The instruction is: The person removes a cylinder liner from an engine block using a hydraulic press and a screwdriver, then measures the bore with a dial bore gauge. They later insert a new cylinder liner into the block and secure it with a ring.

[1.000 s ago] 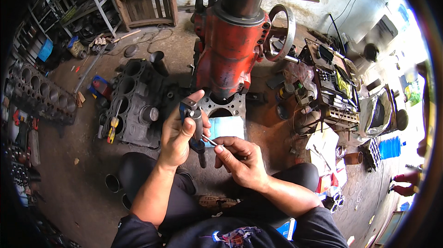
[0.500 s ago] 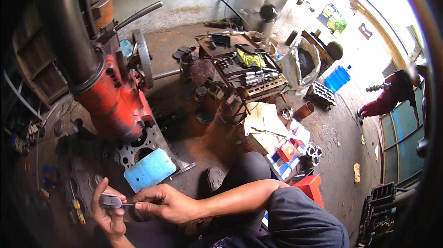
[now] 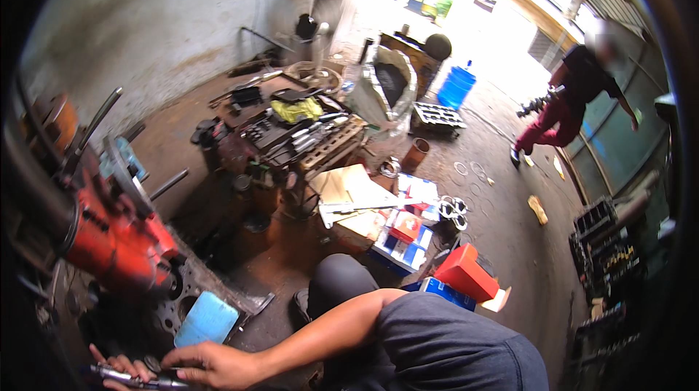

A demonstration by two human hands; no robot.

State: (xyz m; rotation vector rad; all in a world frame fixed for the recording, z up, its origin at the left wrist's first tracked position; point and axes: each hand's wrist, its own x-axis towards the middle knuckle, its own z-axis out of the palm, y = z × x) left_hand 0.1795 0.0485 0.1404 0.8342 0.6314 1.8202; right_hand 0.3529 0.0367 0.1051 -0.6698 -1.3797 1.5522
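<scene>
At the lower left edge of the head view my left hand [image 3: 120,364] is partly cut off, its fingers curled around a slim shiny metal tool [image 3: 142,380] with one finger raised. My right hand [image 3: 218,366] reaches across from the right, its thumb and fingers closed at the tool's near end. A small dark round part [image 3: 151,363] shows between the hands; its kind is unclear. Just beyond my right hand a light blue flat pad [image 3: 207,320] lies on a metal engine block [image 3: 172,312], under a red machine [image 3: 116,238].
A low workbench [image 3: 331,147] carries hand tools and a yellow cloth. Cardboard, blue-white boxes and a red box [image 3: 466,272] lie right of my knee. Piston rings, a cylinder head [image 3: 437,119] and a blue water jug [image 3: 457,87] are farther off. A person [image 3: 579,92] carrying a crankshaft walks at right.
My view has swung right, so hands and red machine sit farther left. The tool in my hands now shows lengthwise instead of its rounded grey end. The person at right has taken a stride.
</scene>
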